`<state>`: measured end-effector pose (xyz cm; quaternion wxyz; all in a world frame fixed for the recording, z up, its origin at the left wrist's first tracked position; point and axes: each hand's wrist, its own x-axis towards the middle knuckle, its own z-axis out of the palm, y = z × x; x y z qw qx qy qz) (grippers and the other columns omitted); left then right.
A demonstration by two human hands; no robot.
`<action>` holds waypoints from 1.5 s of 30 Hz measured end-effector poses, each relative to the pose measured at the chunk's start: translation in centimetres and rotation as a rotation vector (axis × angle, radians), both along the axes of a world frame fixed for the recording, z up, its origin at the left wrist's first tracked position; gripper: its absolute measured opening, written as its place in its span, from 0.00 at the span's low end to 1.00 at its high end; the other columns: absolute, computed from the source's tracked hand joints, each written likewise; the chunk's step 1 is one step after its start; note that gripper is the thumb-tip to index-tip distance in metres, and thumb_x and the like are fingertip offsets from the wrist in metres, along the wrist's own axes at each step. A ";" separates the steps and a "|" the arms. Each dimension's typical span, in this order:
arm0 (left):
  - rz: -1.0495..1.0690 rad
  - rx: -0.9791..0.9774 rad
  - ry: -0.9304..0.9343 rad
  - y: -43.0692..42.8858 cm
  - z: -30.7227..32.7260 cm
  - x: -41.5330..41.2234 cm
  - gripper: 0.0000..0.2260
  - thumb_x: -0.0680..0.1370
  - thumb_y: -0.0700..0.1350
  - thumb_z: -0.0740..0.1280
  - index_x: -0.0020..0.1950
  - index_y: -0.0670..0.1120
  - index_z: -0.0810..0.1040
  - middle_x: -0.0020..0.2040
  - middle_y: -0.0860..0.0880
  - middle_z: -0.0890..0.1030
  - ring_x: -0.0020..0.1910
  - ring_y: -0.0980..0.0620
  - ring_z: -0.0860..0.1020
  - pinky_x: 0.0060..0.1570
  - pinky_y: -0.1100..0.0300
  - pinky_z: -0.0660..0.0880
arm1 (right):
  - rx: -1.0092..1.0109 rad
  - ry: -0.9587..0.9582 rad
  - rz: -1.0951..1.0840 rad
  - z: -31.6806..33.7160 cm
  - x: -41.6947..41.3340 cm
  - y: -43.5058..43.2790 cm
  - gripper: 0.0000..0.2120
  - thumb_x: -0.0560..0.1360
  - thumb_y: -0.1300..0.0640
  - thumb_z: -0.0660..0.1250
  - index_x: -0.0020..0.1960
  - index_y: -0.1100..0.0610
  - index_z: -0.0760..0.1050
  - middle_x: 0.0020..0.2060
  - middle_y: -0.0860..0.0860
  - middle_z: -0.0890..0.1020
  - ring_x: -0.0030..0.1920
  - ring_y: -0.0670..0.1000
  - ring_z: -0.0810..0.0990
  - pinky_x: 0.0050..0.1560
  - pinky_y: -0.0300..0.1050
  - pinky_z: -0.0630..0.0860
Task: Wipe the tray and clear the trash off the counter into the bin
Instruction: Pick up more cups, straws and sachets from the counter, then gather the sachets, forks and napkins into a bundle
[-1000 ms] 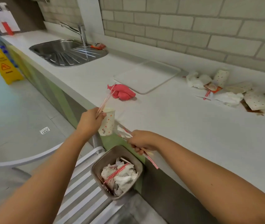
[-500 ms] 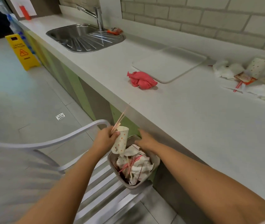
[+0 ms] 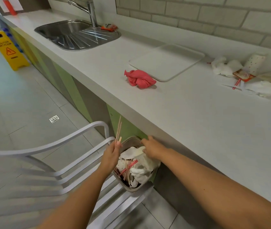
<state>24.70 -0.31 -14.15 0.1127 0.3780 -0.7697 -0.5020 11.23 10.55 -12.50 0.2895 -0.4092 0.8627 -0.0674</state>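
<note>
My left hand point(image 3: 112, 153) pinches a few thin wooden sticks point(image 3: 118, 129) that point upward, just left of the small grey bin point(image 3: 132, 188). The bin stands on a white chair seat below the counter edge and is heaped with napkins, striped straws and a dotted paper cup point(image 3: 123, 164). My right hand point(image 3: 153, 147) is over the bin's far side, fingers down on the crumpled paper; I see nothing held in it. The white tray point(image 3: 168, 63) lies on the counter with a crumpled red cloth point(image 3: 139, 78) beside its near corner.
A pile of trash point(image 3: 247, 75) with napkins, a dotted cup, wrappers and a striped straw sits at the counter's right end. The steel sink point(image 3: 77, 33) is at the back left. A white slatted chair point(image 3: 62, 156) stands below; a yellow floor sign point(image 3: 7, 48) is far left.
The dotted cup has left my left hand and now lies in the bin; only the sticks stay in that hand. My right hand dropped its straws and paper and now rests on the trash.
</note>
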 end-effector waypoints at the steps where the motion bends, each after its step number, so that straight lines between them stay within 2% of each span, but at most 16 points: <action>1: 0.032 0.093 0.018 0.2 -0.5 0.0 0.15 0.82 0.51 0.52 0.49 0.44 0.73 0.34 0.50 0.70 0.32 0.54 0.68 0.32 0.63 0.65 | 0.017 0.006 0.007 -0.1 0.0 0.1 0.17 0.80 0.62 0.57 0.68 0.58 0.65 0.69 0.58 0.60 0.56 0.59 0.76 0.56 0.49 0.73; 3: 0.076 0.276 0.071 0.4 -1.7 0.1 0.11 0.83 0.48 0.52 0.48 0.45 0.70 0.32 0.50 0.66 0.30 0.54 0.64 0.31 0.64 0.64 | 0.013 0.007 0.018 -0.1 0.0 0.2 0.17 0.80 0.63 0.56 0.69 0.57 0.65 0.68 0.58 0.61 0.57 0.59 0.75 0.57 0.48 0.73; 6: 0.118 0.412 0.102 0.9 -3.0 0.0 0.10 0.83 0.45 0.51 0.45 0.45 0.68 0.33 0.47 0.67 0.31 0.53 0.65 0.34 0.63 0.66 | 0.004 -0.007 0.042 0.2 0.1 0.3 0.15 0.80 0.63 0.56 0.66 0.58 0.69 0.64 0.57 0.66 0.59 0.58 0.74 0.59 0.50 0.73; 10: 0.173 0.542 0.182 1.8 -3.9 -0.9 0.08 0.82 0.42 0.54 0.46 0.45 0.70 0.38 0.45 0.72 0.39 0.51 0.72 0.45 0.60 0.71 | 0.004 -0.027 0.059 0.5 0.0 0.7 0.16 0.80 0.61 0.58 0.68 0.57 0.68 0.65 0.56 0.67 0.63 0.57 0.72 0.60 0.48 0.70; 13: 0.095 0.538 0.076 2.2 -4.4 -1.3 0.05 0.81 0.39 0.57 0.54 0.43 0.70 0.51 0.42 0.74 0.48 0.49 0.73 0.45 0.63 0.71 | 0.018 -0.037 0.064 0.7 -0.1 1.2 0.18 0.80 0.59 0.59 0.69 0.57 0.67 0.66 0.56 0.67 0.65 0.56 0.70 0.62 0.46 0.69; 16: 0.072 0.477 -0.112 2.4 -4.4 -1.7 0.19 0.79 0.39 0.62 0.69 0.43 0.64 0.64 0.41 0.70 0.52 0.50 0.72 0.47 0.61 0.70 | 0.029 -0.048 0.055 1.2 -0.2 1.5 0.18 0.80 0.60 0.59 0.69 0.57 0.66 0.66 0.56 0.68 0.63 0.56 0.71 0.60 0.46 0.70; 18: 0.087 0.358 -0.188 2.2 -3.8 -2.2 0.22 0.78 0.38 0.62 0.72 0.42 0.62 0.68 0.42 0.68 0.50 0.51 0.72 0.47 0.59 0.69 | 0.025 -0.054 0.053 1.7 -0.3 1.6 0.17 0.79 0.61 0.59 0.68 0.57 0.68 0.63 0.56 0.71 0.60 0.56 0.74 0.58 0.47 0.73; 21: 0.102 0.253 -0.164 2.0 -2.2 -3.3 0.15 0.77 0.35 0.60 0.63 0.42 0.69 0.61 0.42 0.73 0.37 0.55 0.71 0.34 0.63 0.66 | 0.020 -0.049 0.066 3.2 -0.3 1.7 0.14 0.79 0.60 0.59 0.65 0.56 0.70 0.60 0.55 0.75 0.57 0.55 0.76 0.57 0.49 0.75; 24: 0.108 0.152 -0.047 2.1 0.0 -4.5 0.06 0.76 0.35 0.60 0.51 0.43 0.71 0.46 0.47 0.75 0.37 0.53 0.70 0.33 0.64 0.66 | -0.020 -0.041 0.087 5.6 -0.2 1.9 0.14 0.80 0.58 0.59 0.64 0.57 0.72 0.57 0.55 0.78 0.54 0.54 0.77 0.50 0.44 0.74; 26: 0.121 0.037 0.067 2.4 1.8 -5.4 0.04 0.76 0.36 0.61 0.48 0.43 0.71 0.40 0.51 0.73 0.38 0.53 0.71 0.35 0.66 0.67 | -0.067 -0.065 0.072 7.2 -0.3 2.3 0.12 0.80 0.59 0.58 0.61 0.60 0.74 0.46 0.55 0.80 0.41 0.52 0.79 0.38 0.41 0.74; 29: 0.101 -0.101 0.224 3.2 4.7 -6.8 0.01 0.76 0.37 0.63 0.46 0.43 0.73 0.37 0.52 0.73 0.37 0.55 0.71 0.35 0.67 0.68 | -0.126 -0.067 0.036 9.3 -1.1 3.1 0.11 0.79 0.59 0.58 0.54 0.62 0.76 0.31 0.52 0.77 0.26 0.48 0.75 0.32 0.39 0.73; 31: 0.069 -0.131 0.295 4.0 6.6 -7.9 0.01 0.76 0.38 0.64 0.45 0.43 0.73 0.35 0.52 0.73 0.33 0.56 0.70 0.33 0.67 0.68 | -0.162 -0.036 0.009 10.6 -1.9 3.7 0.11 0.79 0.58 0.59 0.52 0.62 0.77 0.31 0.51 0.76 0.28 0.48 0.75 0.33 0.39 0.72; 35: -0.037 -0.160 0.393 6.7 10.1 -10.9 0.02 0.76 0.38 0.64 0.44 0.43 0.73 0.34 0.52 0.72 0.31 0.57 0.69 0.30 0.74 0.67 | -0.205 0.093 -0.018 12.7 -4.2 5.9 0.11 0.78 0.54 0.62 0.50 0.60 0.79 0.40 0.49 0.76 0.40 0.49 0.74 0.42 0.44 0.71; 37: -0.088 -0.177 0.412 8.1 11.3 -12.4 0.01 0.76 0.38 0.64 0.45 0.43 0.73 0.34 0.53 0.72 0.31 0.58 0.69 0.31 0.74 0.67 | -0.213 0.135 -0.058 13.3 -5.6 7.5 0.11 0.78 0.53 0.62 0.50 0.59 0.79 0.41 0.49 0.76 0.41 0.50 0.74 0.46 0.47 0.72; 41: -0.199 -0.185 0.416 11.7 12.8 -15.8 0.01 0.76 0.38 0.63 0.45 0.43 0.73 0.36 0.53 0.73 0.32 0.58 0.70 0.32 0.75 0.67 | -0.227 0.182 -0.170 14.4 -8.4 11.6 0.11 0.78 0.53 0.61 0.50 0.59 0.78 0.41 0.49 0.76 0.42 0.51 0.74 0.43 0.46 0.71; 45: -0.333 -0.216 0.387 15.7 13.4 -19.5 0.07 0.78 0.41 0.61 0.48 0.42 0.78 0.42 0.51 0.77 0.36 0.58 0.72 0.35 0.75 0.68 | -0.225 0.202 -0.286 14.9 -11.1 16.3 0.10 0.78 0.53 0.61 0.51 0.57 0.78 0.42 0.49 0.76 0.43 0.51 0.75 0.44 0.45 0.72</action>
